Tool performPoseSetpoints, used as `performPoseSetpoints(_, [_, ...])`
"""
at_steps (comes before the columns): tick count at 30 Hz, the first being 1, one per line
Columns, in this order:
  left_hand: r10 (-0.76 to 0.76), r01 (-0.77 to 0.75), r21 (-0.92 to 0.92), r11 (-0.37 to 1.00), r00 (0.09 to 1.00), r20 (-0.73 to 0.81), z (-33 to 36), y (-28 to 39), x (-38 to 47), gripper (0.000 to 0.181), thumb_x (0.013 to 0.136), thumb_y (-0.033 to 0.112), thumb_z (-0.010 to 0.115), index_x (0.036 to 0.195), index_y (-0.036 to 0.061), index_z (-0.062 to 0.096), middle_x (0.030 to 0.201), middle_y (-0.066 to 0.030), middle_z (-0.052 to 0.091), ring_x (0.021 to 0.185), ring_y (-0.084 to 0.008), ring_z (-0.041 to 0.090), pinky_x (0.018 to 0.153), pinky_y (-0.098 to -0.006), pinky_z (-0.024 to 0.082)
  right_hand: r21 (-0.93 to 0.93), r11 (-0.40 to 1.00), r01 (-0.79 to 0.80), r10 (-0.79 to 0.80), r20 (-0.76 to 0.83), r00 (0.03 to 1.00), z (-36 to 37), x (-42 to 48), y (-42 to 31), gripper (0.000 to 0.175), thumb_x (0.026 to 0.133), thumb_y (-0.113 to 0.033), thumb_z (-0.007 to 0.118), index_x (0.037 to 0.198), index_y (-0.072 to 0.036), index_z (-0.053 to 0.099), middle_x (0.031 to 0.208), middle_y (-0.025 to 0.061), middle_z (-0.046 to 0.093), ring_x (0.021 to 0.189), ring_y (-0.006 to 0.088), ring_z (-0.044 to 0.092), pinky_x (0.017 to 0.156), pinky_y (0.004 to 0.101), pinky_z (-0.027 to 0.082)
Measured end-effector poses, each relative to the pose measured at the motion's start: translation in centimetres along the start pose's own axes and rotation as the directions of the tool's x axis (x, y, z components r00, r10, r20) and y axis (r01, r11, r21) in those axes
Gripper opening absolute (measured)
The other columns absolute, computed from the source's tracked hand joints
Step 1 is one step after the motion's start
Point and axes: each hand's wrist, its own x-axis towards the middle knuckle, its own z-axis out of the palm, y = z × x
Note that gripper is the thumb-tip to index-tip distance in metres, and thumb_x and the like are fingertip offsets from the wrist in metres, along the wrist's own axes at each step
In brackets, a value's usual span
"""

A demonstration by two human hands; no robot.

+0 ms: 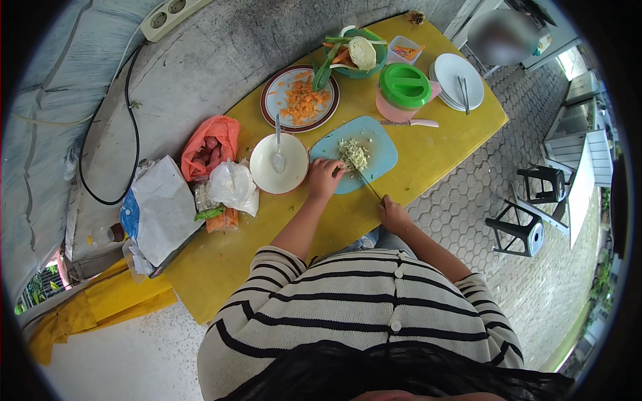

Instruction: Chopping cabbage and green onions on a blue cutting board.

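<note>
My right hand grips the handle of a kitchen knife. Its blade slants up and left across a light blue cutting board, with the tip at a heap of finely chopped pale vegetable. At the board's left edge, my left hand rests with curled fingers at the heap's lower left side. Whether those fingers pinch a piece is hidden. Just left of that hand is a white bowl with a metal spoon in it.
Behind the board are a plate of chopped carrot, a vegetable bowl, a green-lidded pitcher, a second knife and stacked white plates. Leftward lie a red plastic bag and clear bags. Stools stand right.
</note>
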Motion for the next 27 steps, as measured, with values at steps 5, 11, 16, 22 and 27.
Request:
performPoseSetpoints(5, [0.042, -0.039, -0.049, 0.998, 0.998, 0.050, 0.9, -0.6, 0.3, 0.012, 0.070, 0.014, 0.077, 0.079, 0.0104, 0.070, 0.077, -0.0056, 0.068, 0.082, -0.0278, 0.061, 0.075, -0.0383, 0.048, 0.038, 0.995, 0.093, -0.094, 0.028, 0.995, -2.5, 1.0, -1.4, 0.025, 0.094, -0.023, 0.049, 0.097, 0.001, 0.047, 0.081, 0.0315, 0.061, 0.079, 0.0508, 0.059, 0.071, 0.0574, 0.046])
performPoseSetpoints(11, [0.057, -0.051, -0.126, 0.991, 0.998, 0.042, 1.4, -1.2, 0.6, 0.011, 0.067, 0.007, 0.077, 0.073, 0.0072, 0.067, 0.077, -0.0066, 0.068, 0.081, -0.0282, 0.061, 0.071, -0.0397, 0.048, 0.060, 0.995, 0.083, -0.084, 0.013, 0.996, -0.7, -0.2, -1.2, 0.024, 0.094, -0.023, 0.049, 0.099, 0.001, 0.046, 0.080, 0.0320, 0.060, 0.079, 0.0510, 0.058, 0.071, 0.0574, 0.046])
performPoseSetpoints(16, [0.128, -0.127, -0.154, 0.980, 0.992, -0.008, 1.1, -0.8, 0.7, 0.012, 0.067, 0.006, 0.076, 0.074, 0.0060, 0.066, 0.081, -0.0064, 0.067, 0.083, -0.0286, 0.061, 0.073, -0.0397, 0.048, 0.007, 0.998, 0.069, -0.069, 0.013, 0.998, 0.2, 0.7, -0.5, 0.025, 0.094, -0.024, 0.048, 0.099, 0.001, 0.046, 0.077, 0.0311, 0.061, 0.077, 0.0503, 0.059, 0.069, 0.0573, 0.046])
performPoseSetpoints(22, [0.117, -0.117, -0.089, 0.989, 0.993, -0.009, 1.2, -0.9, -0.1, 0.007, 0.072, 0.006, 0.072, 0.074, 0.0062, 0.066, 0.086, -0.0066, 0.068, 0.087, -0.0280, 0.062, 0.075, -0.0382, 0.048, 0.018, 0.995, 0.100, -0.101, 0.043, 0.994, -1.9, -0.1, -1.8, 0.026, 0.094, -0.024, 0.048, 0.098, 0.001, 0.046, 0.079, 0.0302, 0.062, 0.076, 0.0492, 0.060, 0.070, 0.0573, 0.047])
performPoseSetpoints(27, [0.098, -0.105, -0.115, 0.988, 0.993, -0.065, 1.4, -1.0, -0.4, 0.006, 0.074, 0.008, 0.071, 0.075, 0.0071, 0.065, 0.087, -0.0063, 0.069, 0.087, -0.0278, 0.063, 0.074, -0.0376, 0.049, 0.008, 0.996, 0.089, -0.089, 0.072, 0.993, -0.7, -0.7, -1.9, 0.025, 0.094, -0.024, 0.048, 0.098, 0.001, 0.045, 0.079, 0.0303, 0.062, 0.077, 0.0493, 0.060, 0.070, 0.0572, 0.047])
